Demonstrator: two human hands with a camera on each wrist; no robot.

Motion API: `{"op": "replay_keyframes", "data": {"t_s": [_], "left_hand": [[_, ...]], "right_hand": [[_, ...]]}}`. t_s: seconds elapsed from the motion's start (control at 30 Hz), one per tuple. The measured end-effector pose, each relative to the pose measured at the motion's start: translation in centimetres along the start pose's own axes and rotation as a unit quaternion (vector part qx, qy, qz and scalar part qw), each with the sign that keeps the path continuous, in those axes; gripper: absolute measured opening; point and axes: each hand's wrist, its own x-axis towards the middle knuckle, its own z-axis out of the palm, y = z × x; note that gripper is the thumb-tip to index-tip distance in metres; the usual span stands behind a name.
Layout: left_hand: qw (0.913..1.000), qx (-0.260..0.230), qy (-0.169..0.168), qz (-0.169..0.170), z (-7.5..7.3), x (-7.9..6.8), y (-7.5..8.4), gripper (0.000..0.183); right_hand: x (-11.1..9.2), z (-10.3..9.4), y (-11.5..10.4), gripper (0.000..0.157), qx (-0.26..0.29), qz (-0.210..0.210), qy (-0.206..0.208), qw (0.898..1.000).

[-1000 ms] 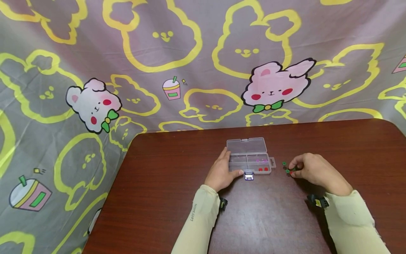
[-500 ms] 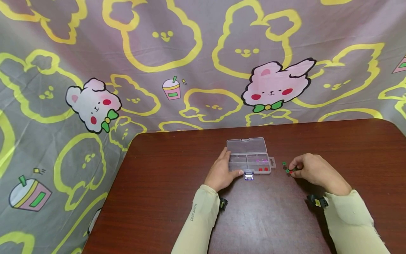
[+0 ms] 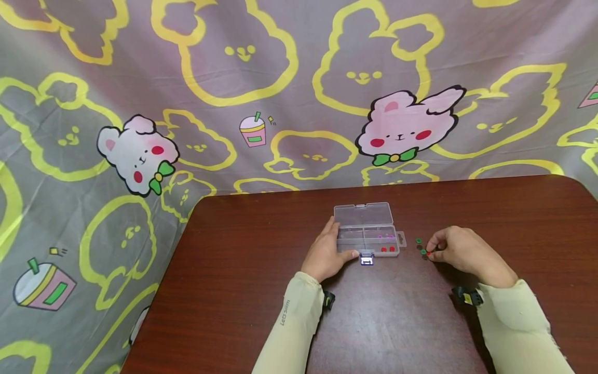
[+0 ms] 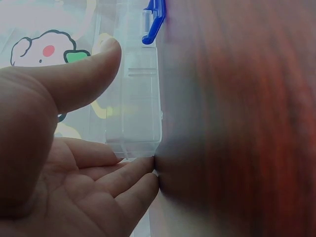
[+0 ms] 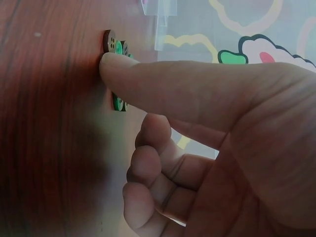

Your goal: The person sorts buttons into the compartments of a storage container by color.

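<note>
A clear plastic compartment box [image 3: 366, 239] stands with its lid raised at the back. My left hand [image 3: 322, 254] holds its left front corner, fingers along the end and thumb by the front edge. Red buttons [image 3: 391, 250] and small purple pieces [image 3: 380, 237] lie in its right compartments. To the box's right, my right hand [image 3: 462, 252] has thumb and index finger close together at a few small buttons. In the right wrist view, a dark four-hole button [image 5: 109, 41] and a green button [image 5: 118, 102] show past the thumb; the index fingertip and what it touches are hidden.
A blue-edged latch [image 3: 367, 259] hangs from the box's front, and a hanger tab [image 3: 401, 239] juts from its right end. A green button [image 3: 418, 241] lies between tab and right hand. Behind the brown table [image 3: 261, 244] hangs a patterned cloth [image 3: 299, 93].
My right index fingertip has drawn slightly closer to the thumb, and a green button that showed between them is now out of sight. The left hand and box have stayed put.
</note>
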Motion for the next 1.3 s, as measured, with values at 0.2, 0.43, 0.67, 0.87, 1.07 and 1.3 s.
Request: {"op": "replay_keyframes", "data": {"t_s": [0.2, 0.43, 0.67, 0.87, 1.07, 1.3], "left_hand": [[1.0000, -0.001, 0.000, 0.002, -0.04, -0.06, 0.07, 0.086], [1.0000, -0.002, -0.001, 0.001, -0.09, -0.10, 0.10, 0.086], [1.0000, -0.004, -0.002, 0.002, -0.06, -0.10, 0.08, 0.086], [1.0000, -0.004, 0.000, 0.005, -0.08, -0.08, 0.05, 0.086], [1.0000, -0.001, 0.000, 0.002, -0.04, -0.05, 0.02, 0.086], [1.0000, 0.000, -0.003, -0.001, -0.03, 0.01, 0.03, 0.086]], "right_hand": [[0.01, -0.04, -0.01, 0.008, 0.000, 0.005, -0.006, 1.000], [-0.04, -0.10, -0.08, 0.009, -0.002, 0.013, -0.011, 1.000], [0.00, -0.01, -0.06, 0.012, -0.001, 0.001, -0.005, 1.000], [-0.08, -0.04, -0.09, 0.014, -0.006, -0.002, -0.005, 1.000], [-0.17, -0.08, -0.34, 0.014, -0.013, -0.006, -0.001, 1.000], [-0.14, -0.11, -0.47, 0.015, -0.018, -0.011, 0.006, 1.000]]}}
